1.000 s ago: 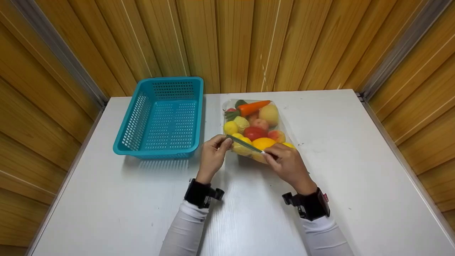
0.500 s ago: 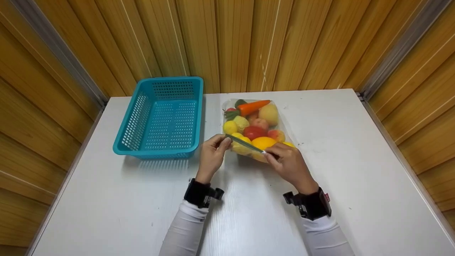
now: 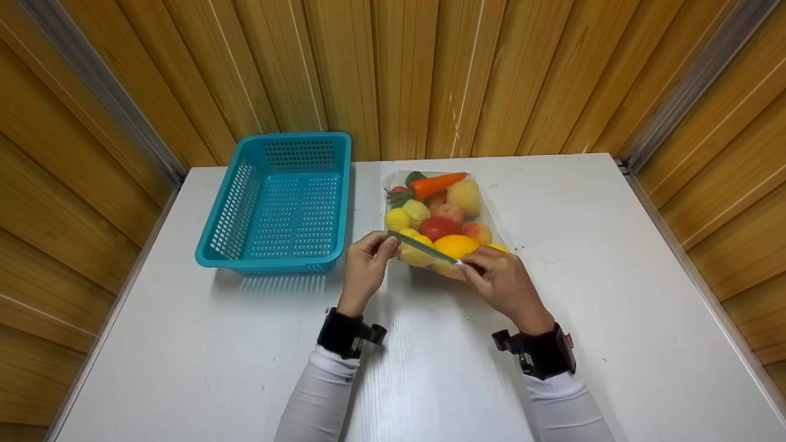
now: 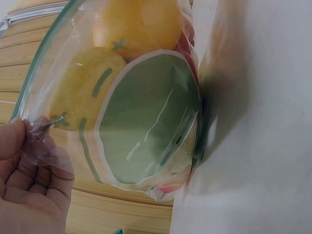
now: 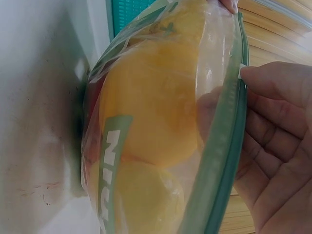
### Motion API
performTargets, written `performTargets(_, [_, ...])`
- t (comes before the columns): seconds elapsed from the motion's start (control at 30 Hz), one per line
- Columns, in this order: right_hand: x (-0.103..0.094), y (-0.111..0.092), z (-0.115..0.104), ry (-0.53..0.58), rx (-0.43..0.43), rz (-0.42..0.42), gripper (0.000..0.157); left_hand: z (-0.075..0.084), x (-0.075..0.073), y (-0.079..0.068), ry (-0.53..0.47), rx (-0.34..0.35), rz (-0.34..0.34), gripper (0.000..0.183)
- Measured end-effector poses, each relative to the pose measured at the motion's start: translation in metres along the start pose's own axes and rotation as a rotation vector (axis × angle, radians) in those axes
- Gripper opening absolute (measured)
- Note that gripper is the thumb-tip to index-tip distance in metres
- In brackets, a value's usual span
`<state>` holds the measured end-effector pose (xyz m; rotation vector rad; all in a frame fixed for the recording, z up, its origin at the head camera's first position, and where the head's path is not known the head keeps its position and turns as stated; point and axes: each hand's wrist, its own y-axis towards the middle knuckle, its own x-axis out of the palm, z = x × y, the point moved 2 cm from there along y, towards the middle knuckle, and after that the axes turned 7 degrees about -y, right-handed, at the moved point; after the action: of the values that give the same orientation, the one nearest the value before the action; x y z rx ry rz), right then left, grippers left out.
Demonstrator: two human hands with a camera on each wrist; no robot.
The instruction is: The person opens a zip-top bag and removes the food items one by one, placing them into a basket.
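The thumb of the right hand (image 3: 508, 285) is clamped on the white zip slider (image 3: 459, 263), with a finger opposite showing faintly through clear film; its other fingers curl below. The left hand (image 3: 366, 270) pinches the other corner between thumb and fingers, partly covering that end of the green zip strip (image 3: 424, 247). Between the hands is the zip-lock bag (image 3: 442, 221), its mouth lifted and its far end resting on the table (image 3: 258, 368). Inside, a carrot (image 3: 439, 184) lies at the back, a red fruit (image 3: 440, 229) in the middle and an orange-yellow fruit (image 3: 454, 246) near the mouth; pieces underneath are too covered to name. On the green printed panel (image 4: 146, 112) "name" can be read, smaller print cannot, and the right wrist view cuts off other lettering. A teal perforated basket (image 3: 273, 263) stands left of the bag, apart from it. The table is white, scuffed and specked, enclosed by wood-patterned wall panels (image 3: 405, 73) with grey strips (image 3: 694, 92) in the corners; the grey sleeves (image 3: 316, 396) run out of frame
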<state>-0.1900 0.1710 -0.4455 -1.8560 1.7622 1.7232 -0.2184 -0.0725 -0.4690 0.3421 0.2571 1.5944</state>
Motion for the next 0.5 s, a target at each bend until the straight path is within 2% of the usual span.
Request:
performTargets(0.17, [-0.0024,0.0002,0.0009,0.001,0.02,-0.021,0.007,0.0003,-0.0002,0.0006,-0.011,-0.013,0.012,0.016])
performTargets(0.5, [-0.0056,-0.0006,0.0028,0.001,-0.001,-0.016,0.007,0.0024,-0.0008,0.0006,-0.03,-0.033,0.027,0.015])
